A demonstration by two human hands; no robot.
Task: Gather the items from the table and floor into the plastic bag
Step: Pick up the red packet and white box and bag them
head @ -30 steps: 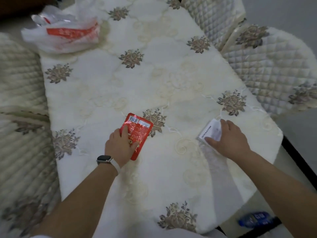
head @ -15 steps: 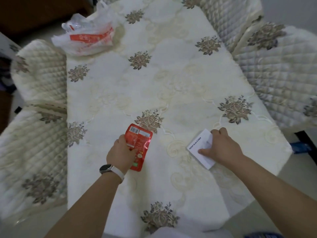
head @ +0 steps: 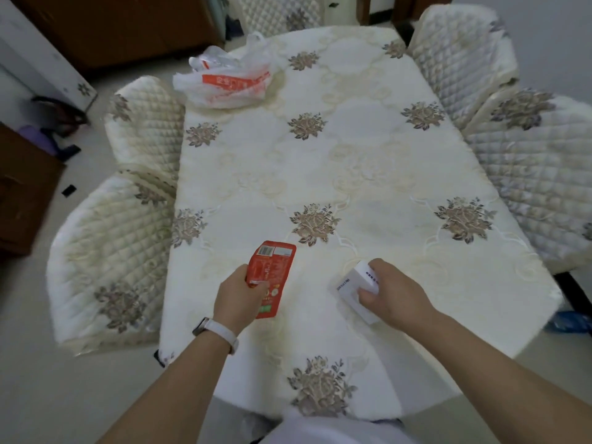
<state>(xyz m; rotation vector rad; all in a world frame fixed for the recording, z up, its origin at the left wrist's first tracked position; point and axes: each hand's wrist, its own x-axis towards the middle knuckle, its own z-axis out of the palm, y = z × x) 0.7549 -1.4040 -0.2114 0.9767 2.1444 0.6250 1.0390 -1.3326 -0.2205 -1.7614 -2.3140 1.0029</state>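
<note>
My left hand (head: pixel 238 298) grips a red snack packet (head: pixel 272 270) by its lower left edge, just above the table's near half. My right hand (head: pixel 392 291) holds a small white box (head: pixel 354 288) with dark print, to the right of the packet. The white plastic bag (head: pixel 226 80) with an orange band lies crumpled at the table's far left corner, well away from both hands. A blue object (head: pixel 571 322) lies on the floor past the table's right edge.
The table (head: pixel 352 161) wears a cream cloth with brown flower patterns. Quilted chairs stand on the left (head: pixel 109 251) and right (head: pixel 538 161), with another at the far end. A dark wooden cabinet (head: pixel 121 24) and small dark items on the floor sit at the far left.
The view has pulled back and up, showing more of the room. Both hands have lifted their items off the cloth; the white box is now tilted in my right hand.
</note>
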